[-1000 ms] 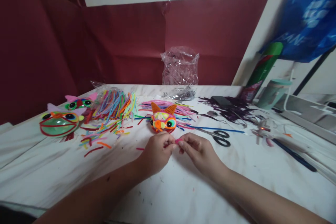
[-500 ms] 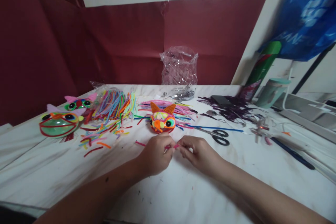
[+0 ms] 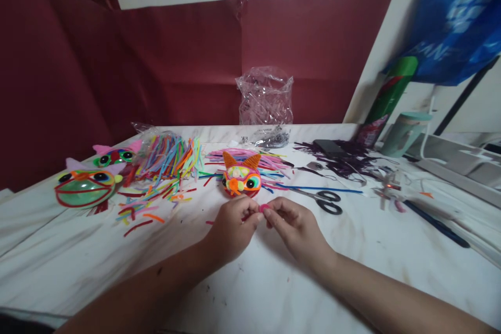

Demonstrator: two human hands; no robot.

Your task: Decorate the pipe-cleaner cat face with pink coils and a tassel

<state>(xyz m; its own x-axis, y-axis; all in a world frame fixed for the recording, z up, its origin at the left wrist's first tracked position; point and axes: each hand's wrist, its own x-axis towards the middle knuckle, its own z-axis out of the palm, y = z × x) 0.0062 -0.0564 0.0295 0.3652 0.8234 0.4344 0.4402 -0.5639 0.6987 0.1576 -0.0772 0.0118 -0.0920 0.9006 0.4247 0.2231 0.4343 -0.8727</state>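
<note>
A pink pipe cleaner (image 3: 264,208) is pinched between my two hands, its end bent into a small curl. My left hand (image 3: 237,224) has thumb and fingers closed on one part of it, with a length sticking out near the table on the left. My right hand (image 3: 295,227) pinches the curled end. Just beyond my hands sits a round orange animal head (image 3: 241,180) with brown-orange ears, black eyes and an orange nose. Black-handled scissors (image 3: 327,201) lie to the right of it.
At left stand two more animal heads, a green one with a red mouth (image 3: 84,193) and another behind it (image 3: 117,156). Bundled colourful pipe cleaners (image 3: 168,156) and cut pieces lie beside them. Purple shreds (image 3: 348,159), a phone (image 3: 327,147) and a green cup (image 3: 405,135) are at right.
The pink pipe cleaner's end, straight between my fingers before, now shows as a small curl. My right hand has turned slightly, thumb against it. The view has shifted a little.
</note>
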